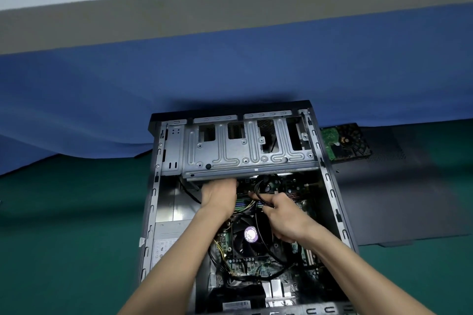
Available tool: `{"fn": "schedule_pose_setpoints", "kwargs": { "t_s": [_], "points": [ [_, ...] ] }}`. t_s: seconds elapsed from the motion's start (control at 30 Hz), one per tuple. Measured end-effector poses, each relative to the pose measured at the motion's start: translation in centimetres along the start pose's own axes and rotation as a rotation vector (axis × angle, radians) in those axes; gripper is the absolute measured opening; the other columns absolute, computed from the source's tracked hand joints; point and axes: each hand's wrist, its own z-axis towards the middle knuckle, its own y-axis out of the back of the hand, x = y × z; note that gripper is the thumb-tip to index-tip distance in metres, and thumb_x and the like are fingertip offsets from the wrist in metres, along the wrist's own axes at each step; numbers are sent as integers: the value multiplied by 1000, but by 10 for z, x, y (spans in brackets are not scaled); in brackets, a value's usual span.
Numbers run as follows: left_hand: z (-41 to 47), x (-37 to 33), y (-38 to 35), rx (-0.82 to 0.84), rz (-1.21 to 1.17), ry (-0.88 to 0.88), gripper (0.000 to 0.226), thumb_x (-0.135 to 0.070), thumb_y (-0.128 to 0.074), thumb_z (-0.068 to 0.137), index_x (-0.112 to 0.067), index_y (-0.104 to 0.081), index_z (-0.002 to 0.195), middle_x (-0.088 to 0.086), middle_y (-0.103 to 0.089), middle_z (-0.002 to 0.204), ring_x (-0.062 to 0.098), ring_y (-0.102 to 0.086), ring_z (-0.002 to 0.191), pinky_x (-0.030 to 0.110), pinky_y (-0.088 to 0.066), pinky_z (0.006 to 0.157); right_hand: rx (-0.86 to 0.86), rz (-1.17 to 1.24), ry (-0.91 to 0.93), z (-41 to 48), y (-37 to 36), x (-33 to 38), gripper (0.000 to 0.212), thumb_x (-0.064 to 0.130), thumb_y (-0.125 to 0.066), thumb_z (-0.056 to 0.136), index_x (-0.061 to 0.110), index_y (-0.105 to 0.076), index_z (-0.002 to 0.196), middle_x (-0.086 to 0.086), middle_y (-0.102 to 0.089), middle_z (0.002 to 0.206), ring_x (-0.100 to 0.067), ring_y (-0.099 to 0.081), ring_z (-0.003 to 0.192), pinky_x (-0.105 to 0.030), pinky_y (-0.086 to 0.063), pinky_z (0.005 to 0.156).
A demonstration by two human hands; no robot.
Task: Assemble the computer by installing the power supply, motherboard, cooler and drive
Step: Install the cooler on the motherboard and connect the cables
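An open grey computer case lies on its side on the green table. Inside sit the green motherboard, a black cooler fan with a purple label, and the silver power supply at the left. My left hand reaches under the metal drive cage, its fingertips hidden there. My right hand pinches a bundle of black cables above the board. A bare hard drive lies outside the case, at its far right corner.
A dark side panel lies flat on the green table to the right of the case. Blue cloth hangs behind the case, under a white and grey ledge. Yellow and black wires run along the motherboard's left side.
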Motion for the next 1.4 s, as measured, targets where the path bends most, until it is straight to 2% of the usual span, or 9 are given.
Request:
{"fn": "schedule_pose_setpoints", "kwargs": {
  "t_s": [0.23, 0.37, 0.53, 0.7, 0.8, 0.93, 1.07, 1.27, 1.4],
  "points": [
    [26, 1, -7, 138, -268, 98, 32, -17, -41, 96, -18, -50, 127, 13, -47, 134, 32, -46, 120, 37, -37, 100, 84, 169, -56, 4, 8, -13, 45, 18, -24, 106, 40, -43, 140, 1, -37, 37, -8, -23, 26, -15, -17, 28],
    [32, -4, -10, 151, -348, 123, 25, -20, -38, 97, -21, -48, 120, 10, -48, 134, 29, -46, 119, 31, -35, 91, 122, 229, -63, 7, 10, -16, 45, 17, -24, 105, 40, -45, 139, 1, -37, 38, -9, -24, 27, -16, -18, 28],
    [34, -9, -9, 65, -382, 97, 9, -17, -40, 96, -23, -41, 102, 10, -52, 126, 22, -42, 95, 29, -31, 83, 149, 273, -77, 9, 11, -20, 46, 18, -24, 105, 42, -48, 136, 2, -36, 39, -9, -22, 27, -15, -18, 29],
    [36, -17, -2, 22, -443, 25, 31, -26, -35, 100, -13, -50, 125, 10, -48, 138, 28, -42, 125, 34, -30, 104, 132, 275, -77, 8, 9, -18, 48, 16, -22, 104, 41, -49, 136, 1, -35, 38, -8, -21, 26, -14, -17, 30],
    [39, -21, 1, -20, -415, -31, 30, -31, -34, 101, -19, -49, 124, 6, -46, 139, 24, -41, 127, 37, -28, 110, 119, 262, -64, 6, 8, -16, 49, 14, -22, 104, 40, -48, 136, 1, -34, 37, -9, -20, 26, -14, -15, 31],
    [40, -20, 1, -20, -364, -19, 16, -26, -34, 100, -21, -48, 108, 8, -52, 131, 25, -45, 120, 37, -33, 104, 115, 252, -62, 5, 8, -14, 49, 14, -22, 104, 39, -47, 137, 0, -34, 37, -9, -20, 26, -14, -15, 30],
    [38, -14, 0, 56, -328, -34, 14, -20, -38, 99, -21, -43, 112, 8, -47, 132, 23, -42, 119, 31, -30, 100, 117, 263, -64, 5, 9, -14, 48, 15, -22, 105, 38, -48, 137, 1, -35, 37, -9, -21, 26, -15, -16, 30],
    [43, -15, -6, 85, -169, -170, 9, -21, -39, 97, -24, -32, 101, 10, -48, 130, 22, -43, 105, 31, -32, 92, 109, 281, -53, 5, 6, -16, 48, 14, -22, 104, 38, -50, 136, 0, -35, 37, -9, -20, 26, -13, -17, 30],
    [45, -13, -9, 95, 52, -362, 15, -38, -36, 100, -24, -32, 105, 13, -39, 147, 28, -36, 135, 35, -26, 109, 110, 283, -56, 4, 6, -16, 50, 13, -23, 103, 39, -50, 135, 0, -34, 36, -9, -19, 26, -13, -16, 30]
  ]
}}
